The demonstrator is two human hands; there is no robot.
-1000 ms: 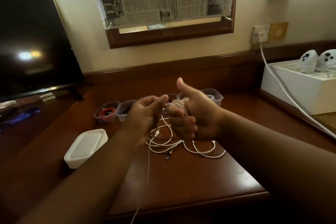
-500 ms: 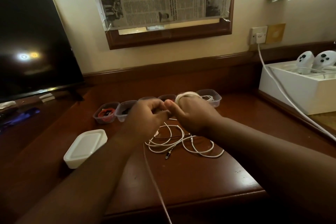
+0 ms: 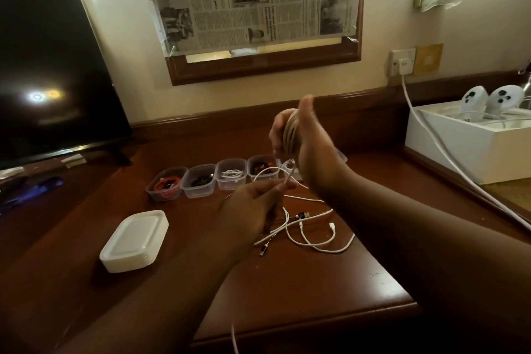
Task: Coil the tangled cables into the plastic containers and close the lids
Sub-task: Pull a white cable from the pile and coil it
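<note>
**Winding a white cable around the raised right hand**

Since the earlier frames, the right hand (image 3: 304, 149) is sitting higher above the desk (image 3: 287, 282) and turned edge-on, and the left hand (image 3: 253, 207) is sitting lower and nearer the camera, drawing the cable out instead of meeting the right hand. The right hand is carrying the coil (image 3: 290, 135), several turns of white cable looped around its fingers, with the thumb pointing up; whether the fingers are curling onto the loops is not showing clearly. The left hand is pinching the free strand (image 3: 288, 178) just below the coil, and that strand is trailing down past the desk's front edge. The remaining tangled cables (image 3: 313, 227) are lying on the desk between the forearms, one black-tipped, the others white. A row of clear plastic containers (image 3: 201, 181) is standing behind them, each one in view already holding a cable and each uncovered; the stacked lids (image 3: 135, 238) are resting well to the left.

Likely hazards: the loops are sitting loosely and could be slipping off the fingertips if the left hand is pulling too hard or the fingers are spreading. The hanging strand could be snagging on the desk edge or dragging the loose tangle along. A slack coil may also be springing open inside its container before a lid is pressed on.
</note>
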